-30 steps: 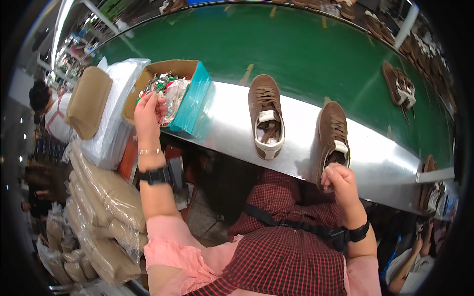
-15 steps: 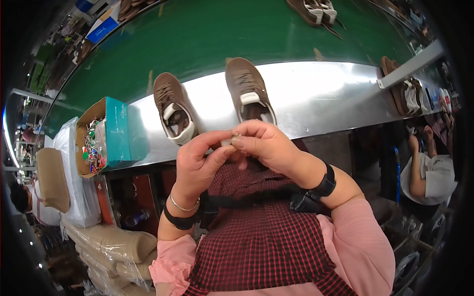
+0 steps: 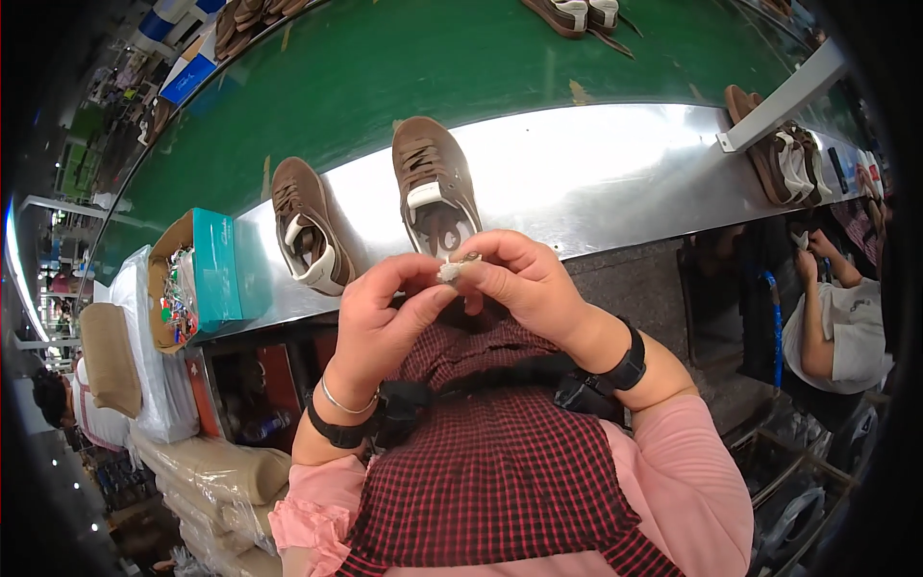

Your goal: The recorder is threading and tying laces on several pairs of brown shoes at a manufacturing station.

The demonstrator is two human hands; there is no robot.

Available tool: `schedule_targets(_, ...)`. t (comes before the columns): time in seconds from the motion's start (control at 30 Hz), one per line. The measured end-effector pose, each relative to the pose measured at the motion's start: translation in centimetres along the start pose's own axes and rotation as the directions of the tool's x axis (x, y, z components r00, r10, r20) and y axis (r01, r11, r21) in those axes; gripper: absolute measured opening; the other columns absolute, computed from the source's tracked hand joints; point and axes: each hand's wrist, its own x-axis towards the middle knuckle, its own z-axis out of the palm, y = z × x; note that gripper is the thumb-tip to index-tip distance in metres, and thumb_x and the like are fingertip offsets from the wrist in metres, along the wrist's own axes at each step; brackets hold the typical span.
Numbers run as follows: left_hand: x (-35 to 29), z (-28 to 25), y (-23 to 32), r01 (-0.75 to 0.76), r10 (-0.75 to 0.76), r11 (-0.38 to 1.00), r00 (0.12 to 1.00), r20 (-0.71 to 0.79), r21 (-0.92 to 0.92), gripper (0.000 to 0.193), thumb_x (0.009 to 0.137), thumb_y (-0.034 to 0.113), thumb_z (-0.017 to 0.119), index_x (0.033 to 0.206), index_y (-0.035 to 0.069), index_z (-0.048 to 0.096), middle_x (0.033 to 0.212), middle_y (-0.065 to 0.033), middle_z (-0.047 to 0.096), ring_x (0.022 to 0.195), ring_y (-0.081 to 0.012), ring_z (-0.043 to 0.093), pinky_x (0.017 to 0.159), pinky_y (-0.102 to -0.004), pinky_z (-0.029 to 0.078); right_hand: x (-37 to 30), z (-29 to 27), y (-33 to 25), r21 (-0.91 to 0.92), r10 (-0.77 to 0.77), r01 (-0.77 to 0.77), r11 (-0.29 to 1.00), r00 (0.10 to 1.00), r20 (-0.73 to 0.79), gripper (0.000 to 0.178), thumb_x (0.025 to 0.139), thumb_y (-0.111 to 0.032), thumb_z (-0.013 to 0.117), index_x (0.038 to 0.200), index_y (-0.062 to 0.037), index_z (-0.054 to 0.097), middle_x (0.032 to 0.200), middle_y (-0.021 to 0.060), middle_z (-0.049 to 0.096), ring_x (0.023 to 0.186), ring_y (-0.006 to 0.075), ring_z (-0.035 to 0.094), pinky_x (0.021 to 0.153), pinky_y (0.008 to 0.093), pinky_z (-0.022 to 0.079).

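My left hand [image 3: 383,310] and my right hand [image 3: 527,287] meet in front of my apron, each with thumb and forefinger pinched. Between their fingertips is a small, crumpled whitish piece [image 3: 448,272]; its kind is too small to make out. Just beyond my fingers, a brown lace-up shoe [image 3: 430,163] with a pale tongue label stands on the steel ledge [image 3: 596,163], its heel end partly behind my hands. Its mate, another brown shoe [image 3: 302,207] with a cream heel collar, stands to the left, apart from my hands.
A teal-sided box [image 3: 219,274] of small colourful items stands at the ledge's left end. Beyond runs a green conveyor belt [image 3: 519,72] carrying a pair of shoes [image 3: 569,13]. More shoes [image 3: 784,159] sit by a metal post [image 3: 793,91] at right, near another person [image 3: 836,327].
The view has shifted, so the shoes and belt appear farther left. More of the whitish piece now shows between my fingertips. Both hands keep their pinch.
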Motion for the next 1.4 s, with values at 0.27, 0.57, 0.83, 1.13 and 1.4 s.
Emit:
schedule_targets(0.27,0.3,-0.2,-0.3,-0.168,0.152,0.964,0.984,0.094,0.204,0.023,0.080,0.009,0.070,0.099,0.000,0.061,0.081,-0.0050,0.062,0.073,-0.0106,0.060,0.065,-0.0227,0.048,-0.7,-0.8,-0.8,-0.035,0.122,-0.120,0.992,0.990,0.075,0.023,0.091,-0.017,0.058,0.107,-0.0004,0.058,0.091,0.0025,0.060,0.074,0.0072,0.056,0.066,0.0214,0.049)
schedule_targets(0.57,-0.4,1.0,-1.2,0.104,-0.078,0.950,0.992,0.099,-0.295,0.019,0.086,0.005,0.064,0.102,-0.001,0.056,0.088,-0.0060,0.063,0.079,-0.0106,0.060,0.070,-0.0245,0.050,-0.6,-0.7,0.3,0.193,0.047,-0.056,0.980,0.998,0.049,0.018,0.090,-0.013,0.055,0.104,-0.0018,0.056,0.085,0.0022,0.058,0.073,0.0088,0.056,0.066,0.0234,0.049)
schedule_targets(0.83,0.1,-1.1,0.3,0.031,-0.040,0.999,0.973,0.227,0.044,0.016,0.080,0.010,0.068,0.090,-0.001,0.063,0.082,-0.0070,0.062,0.075,-0.0137,0.060,0.068,-0.0253,0.048,-0.8,0.3,-0.6,-0.169,-0.025,0.026,0.985,1.000,0.011,0.011,0.085,-0.004,0.058,0.095,-0.0033,0.057,0.083,0.0040,0.060,0.073,0.0122,0.059,0.065,0.0265,0.050)
schedule_targets(1.13,-0.4,-0.9,-0.1,0.355,-0.322,0.924,0.922,0.213,-0.141,0.018,0.086,0.012,0.062,0.095,-0.003,0.064,0.084,-0.0038,0.064,0.074,-0.0088,0.057,0.067,-0.0230,0.047,-0.1,1.1,-0.1,-0.787,-0.425,0.530,0.316,0.821,0.382,0.027,0.071,0.000,0.062,0.095,-0.0091,0.054,0.072,0.0051,0.057,0.069,0.0275,0.058,0.063,0.0389,0.045)
schedule_targets(1.4,-0.9,-1.0,-0.2,0.295,-0.258,0.943,0.940,0.221,-0.153,0.016,0.088,0.012,0.060,0.095,-0.003,0.064,0.081,-0.0031,0.063,0.071,-0.0082,0.056,0.065,-0.0215,0.047,-0.6,1.3,-0.9,-0.806,-0.371,0.503,0.313,0.845,0.384,0.024,0.075,-0.002,0.060,0.098,-0.0069,0.056,0.073,0.0062,0.057,0.070,0.0288,0.058,0.066,0.0384,0.046)
